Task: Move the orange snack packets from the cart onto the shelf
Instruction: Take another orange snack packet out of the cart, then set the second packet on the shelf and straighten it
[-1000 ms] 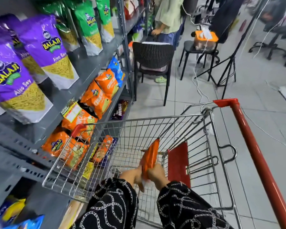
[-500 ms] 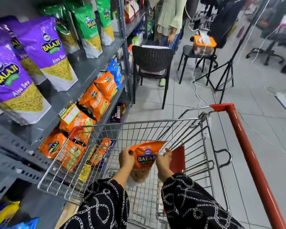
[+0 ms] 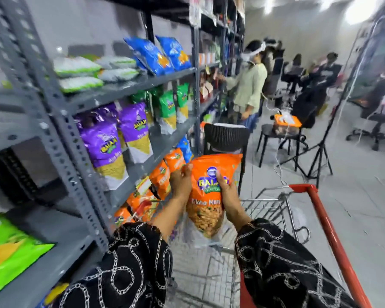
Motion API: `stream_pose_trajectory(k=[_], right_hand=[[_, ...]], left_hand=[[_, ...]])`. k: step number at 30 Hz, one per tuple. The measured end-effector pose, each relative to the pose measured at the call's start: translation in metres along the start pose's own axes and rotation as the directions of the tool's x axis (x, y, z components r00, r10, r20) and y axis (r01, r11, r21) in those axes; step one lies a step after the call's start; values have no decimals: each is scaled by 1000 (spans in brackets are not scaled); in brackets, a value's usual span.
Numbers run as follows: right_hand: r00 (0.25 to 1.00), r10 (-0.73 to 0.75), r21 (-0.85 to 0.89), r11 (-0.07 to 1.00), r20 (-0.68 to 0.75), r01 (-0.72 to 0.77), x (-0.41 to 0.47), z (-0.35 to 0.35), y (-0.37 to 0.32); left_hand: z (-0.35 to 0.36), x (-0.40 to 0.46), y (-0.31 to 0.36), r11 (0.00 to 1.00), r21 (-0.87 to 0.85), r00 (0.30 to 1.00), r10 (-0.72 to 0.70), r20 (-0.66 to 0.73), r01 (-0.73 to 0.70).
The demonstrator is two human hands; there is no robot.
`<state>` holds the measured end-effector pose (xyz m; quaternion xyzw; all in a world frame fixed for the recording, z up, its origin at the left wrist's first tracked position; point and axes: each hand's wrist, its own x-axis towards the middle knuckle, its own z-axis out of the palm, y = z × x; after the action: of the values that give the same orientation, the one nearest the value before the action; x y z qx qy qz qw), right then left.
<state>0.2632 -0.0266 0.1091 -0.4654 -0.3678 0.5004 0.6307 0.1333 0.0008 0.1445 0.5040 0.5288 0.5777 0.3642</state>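
Orange snack packet (image 3: pixel 211 196) held upright above the cart (image 3: pixel 273 210), lifted clear of the basket, just right of the lower shelf (image 3: pixel 142 172) where other orange packets (image 3: pixel 162 178) already stand in a leaning row. Left hand (image 3: pixel 181 183) wrapped on the packet's left edge, fingers closed around the film; right hand (image 3: pixel 228 196) clamped on the right side, thumb across the printed front, fingers presumably behind, out of sight. Probably light for its bulk: thin, glossy film, likely slick, loose crunchy filling sagging into the clear lower half. Soft and crushable, so best gripped by the side edges or the flat top seal, not squeezed at the belly. Should stand on its bottom gusset if set down squarely; likely to slump or topple if leaned loosely.
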Motion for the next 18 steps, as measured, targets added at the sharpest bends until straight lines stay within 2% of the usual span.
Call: stream_pose_trajectory(k=[4,8,12,18], right_hand=[[986,-166,-37,985,9,166,-18,63,-60],[949,-315,-50,948,-20,313,-35,138,-119],[927,-372,29,928,51,371,-57,221,-175],[887,-445,161,891,126,424,-95,339,-231]], left_hand=[[-50,12,74,993,-9,980,118,-161,-121],[-118,18,149,964,36,920,263,-292,-264],[-190,11,226,890,136,783,449,-430,-436],[-295,15,312,805,382,581,592,-558,-453]])
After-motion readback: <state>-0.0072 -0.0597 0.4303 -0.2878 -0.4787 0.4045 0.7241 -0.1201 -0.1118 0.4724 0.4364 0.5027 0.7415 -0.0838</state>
